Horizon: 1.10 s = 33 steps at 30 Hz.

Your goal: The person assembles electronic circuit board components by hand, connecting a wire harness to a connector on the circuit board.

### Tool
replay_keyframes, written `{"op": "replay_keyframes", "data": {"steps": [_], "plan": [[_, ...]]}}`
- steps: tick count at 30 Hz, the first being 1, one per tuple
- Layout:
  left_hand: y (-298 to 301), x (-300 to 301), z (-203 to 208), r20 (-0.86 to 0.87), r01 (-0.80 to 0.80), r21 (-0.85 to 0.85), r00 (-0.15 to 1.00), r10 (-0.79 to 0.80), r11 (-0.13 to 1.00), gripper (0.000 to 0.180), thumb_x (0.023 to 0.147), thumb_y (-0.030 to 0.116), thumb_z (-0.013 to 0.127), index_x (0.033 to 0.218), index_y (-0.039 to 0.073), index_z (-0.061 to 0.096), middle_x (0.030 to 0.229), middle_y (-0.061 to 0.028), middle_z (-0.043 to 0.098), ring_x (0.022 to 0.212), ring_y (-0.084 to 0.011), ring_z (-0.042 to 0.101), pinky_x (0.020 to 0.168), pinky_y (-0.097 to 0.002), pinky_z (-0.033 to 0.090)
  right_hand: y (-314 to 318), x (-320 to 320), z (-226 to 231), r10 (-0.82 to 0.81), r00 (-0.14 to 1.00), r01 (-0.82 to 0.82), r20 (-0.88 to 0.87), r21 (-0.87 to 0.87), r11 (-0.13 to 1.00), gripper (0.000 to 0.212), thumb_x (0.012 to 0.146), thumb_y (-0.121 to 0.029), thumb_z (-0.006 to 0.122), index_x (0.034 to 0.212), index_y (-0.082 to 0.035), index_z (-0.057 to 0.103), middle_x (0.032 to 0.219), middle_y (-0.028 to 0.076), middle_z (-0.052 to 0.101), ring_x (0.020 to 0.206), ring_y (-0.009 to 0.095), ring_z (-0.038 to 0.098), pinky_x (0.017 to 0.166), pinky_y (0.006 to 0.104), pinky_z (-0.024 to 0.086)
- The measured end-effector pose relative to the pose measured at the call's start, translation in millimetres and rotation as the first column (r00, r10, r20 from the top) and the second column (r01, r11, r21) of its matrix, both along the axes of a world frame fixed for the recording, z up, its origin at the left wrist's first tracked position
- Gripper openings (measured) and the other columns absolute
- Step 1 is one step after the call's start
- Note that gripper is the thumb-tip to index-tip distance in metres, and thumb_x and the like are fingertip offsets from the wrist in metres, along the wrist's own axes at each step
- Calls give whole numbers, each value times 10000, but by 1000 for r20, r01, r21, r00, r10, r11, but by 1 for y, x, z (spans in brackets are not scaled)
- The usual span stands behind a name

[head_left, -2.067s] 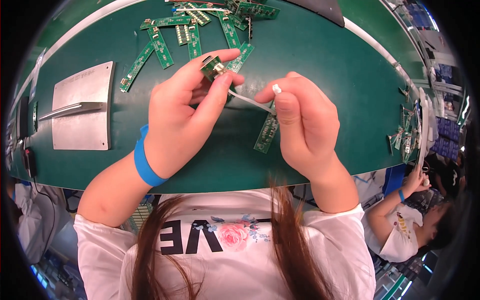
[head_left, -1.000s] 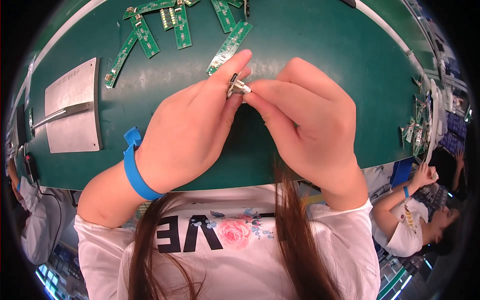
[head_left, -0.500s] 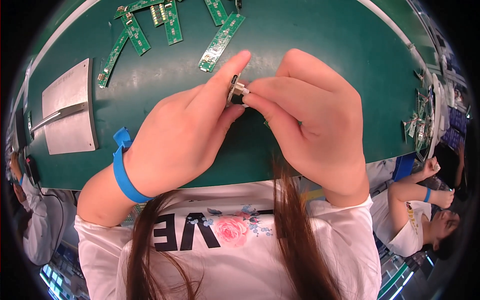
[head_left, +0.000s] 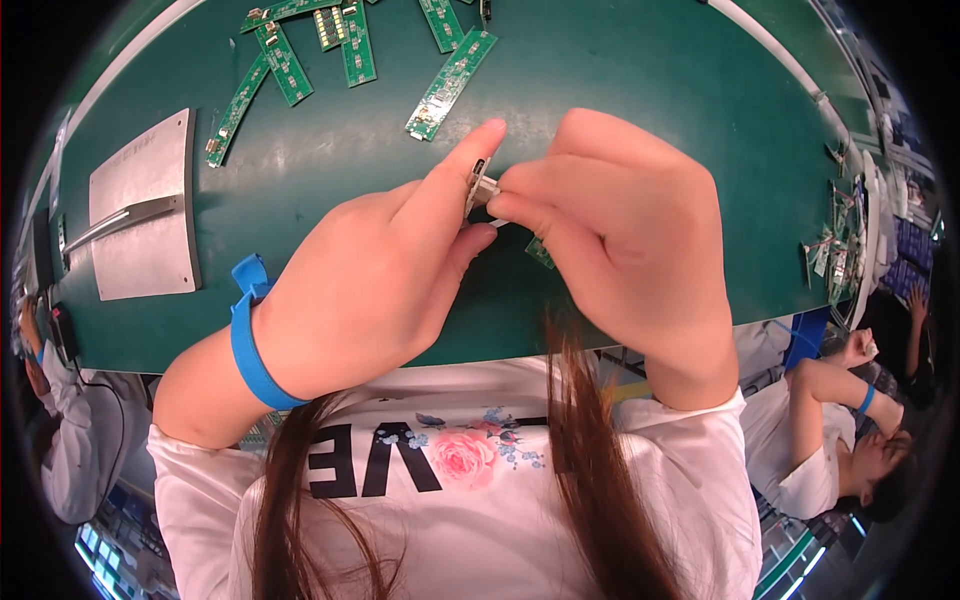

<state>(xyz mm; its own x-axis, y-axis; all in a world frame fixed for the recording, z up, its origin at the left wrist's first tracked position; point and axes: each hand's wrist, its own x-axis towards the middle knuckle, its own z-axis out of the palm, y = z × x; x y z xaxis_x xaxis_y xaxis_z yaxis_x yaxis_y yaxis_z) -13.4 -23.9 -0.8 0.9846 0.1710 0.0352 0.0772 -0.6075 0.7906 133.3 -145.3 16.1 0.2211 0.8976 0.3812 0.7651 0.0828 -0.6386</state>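
Over the table [head_left: 690, 90], hands [head_left: 360, 270] [head_left: 635, 230] pinch: left a circuit board [head_left: 475, 188], right a white connector [head_left: 489, 187]

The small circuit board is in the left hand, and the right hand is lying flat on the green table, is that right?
Not quite: the head view shows the right hand raised above the green table, pinching at the pale connector. The small circuit board is indeed in the left hand.

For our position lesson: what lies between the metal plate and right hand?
In the head view: green tabletop, then the left hand holding a small circuit board.
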Motion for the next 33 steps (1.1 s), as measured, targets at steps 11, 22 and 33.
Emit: {"op": "replay_keyframes", "data": {"steps": [11,22,33], "plan": [[32,14,-12,220,-266,-69,936,275,961,418,839,107,669,1232,13,563,1014,-140,659,878,-214,648,790,-304,503,-49,150,1,-585,680,494,-442,-313,811,177,856,-223,684,903,-59,732,588,-104,432,527,16,286,472,206,226],[45,31,-11,243,-284,416,950,196,864,397,775,80,691,1164,52,612,1192,-145,548,1092,-326,505,950,-386,422,-139,291,-4,-874,436,858,-215,-194,475,323,922,-268,598,1029,21,693,847,19,663,733,98,558,685,240,451],[27,30,-13,295,-168,496,955,16,852,363,742,125,715,1096,90,641,1130,-119,567,1043,-304,524,892,-400,407,-81,2,118,497,751,-239,-434,523,818,409,915,-376,518,1176,-65,469,1226,163,503,963,321,584,784,419,462]]}}
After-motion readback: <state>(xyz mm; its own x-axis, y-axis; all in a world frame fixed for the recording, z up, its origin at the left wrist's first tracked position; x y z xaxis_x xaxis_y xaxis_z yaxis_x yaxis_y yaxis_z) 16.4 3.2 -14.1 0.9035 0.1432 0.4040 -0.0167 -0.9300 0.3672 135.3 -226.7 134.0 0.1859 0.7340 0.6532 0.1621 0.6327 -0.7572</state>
